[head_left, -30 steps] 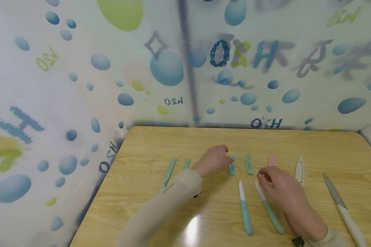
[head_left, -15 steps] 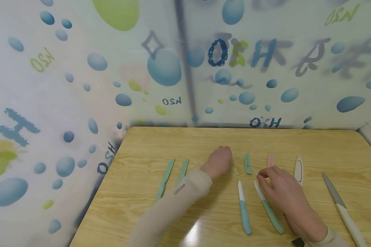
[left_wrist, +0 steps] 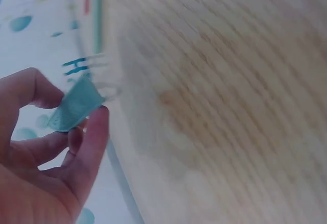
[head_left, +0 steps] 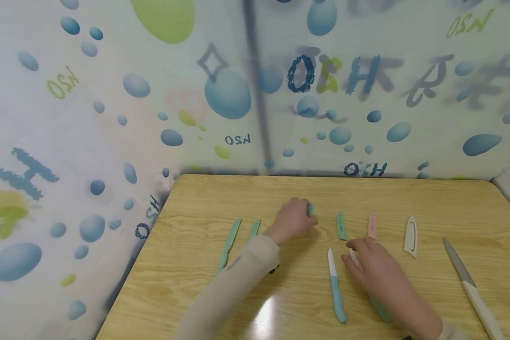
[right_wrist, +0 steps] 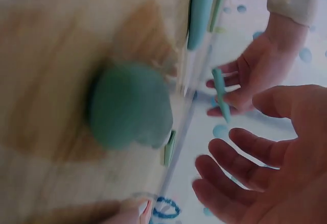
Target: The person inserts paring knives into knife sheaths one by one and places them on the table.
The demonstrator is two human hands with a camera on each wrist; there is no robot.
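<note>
My left hand (head_left: 292, 219) pinches a light-blue knife sheath (left_wrist: 76, 106) between thumb and fingers, lifted over the table's far half. My right hand (head_left: 380, 271) has its fingers loosely bent and apart, with nothing between them in the right wrist view. It hovers over a green-handled knife (head_left: 379, 309), hiding much of that knife. Left of it lies a blue-handled knife (head_left: 336, 295), its white blade bare and pointing away. A green sheath (head_left: 342, 225) and a pink sheath (head_left: 372, 225) lie beyond the right hand.
Two green knives, one (head_left: 228, 248) fully seen and another (head_left: 254, 230) partly behind the left sleeve, lie at left. At right are a white sheath (head_left: 411, 237) and a large white-handled knife (head_left: 471, 288) with its blade bare. A patterned wall stands behind the wooden table (head_left: 212, 193).
My left hand has reached the blue sheath, picked it up and drawn back slightly left. My right hand has shifted a little left and nearer, over the green-handled knife.
</note>
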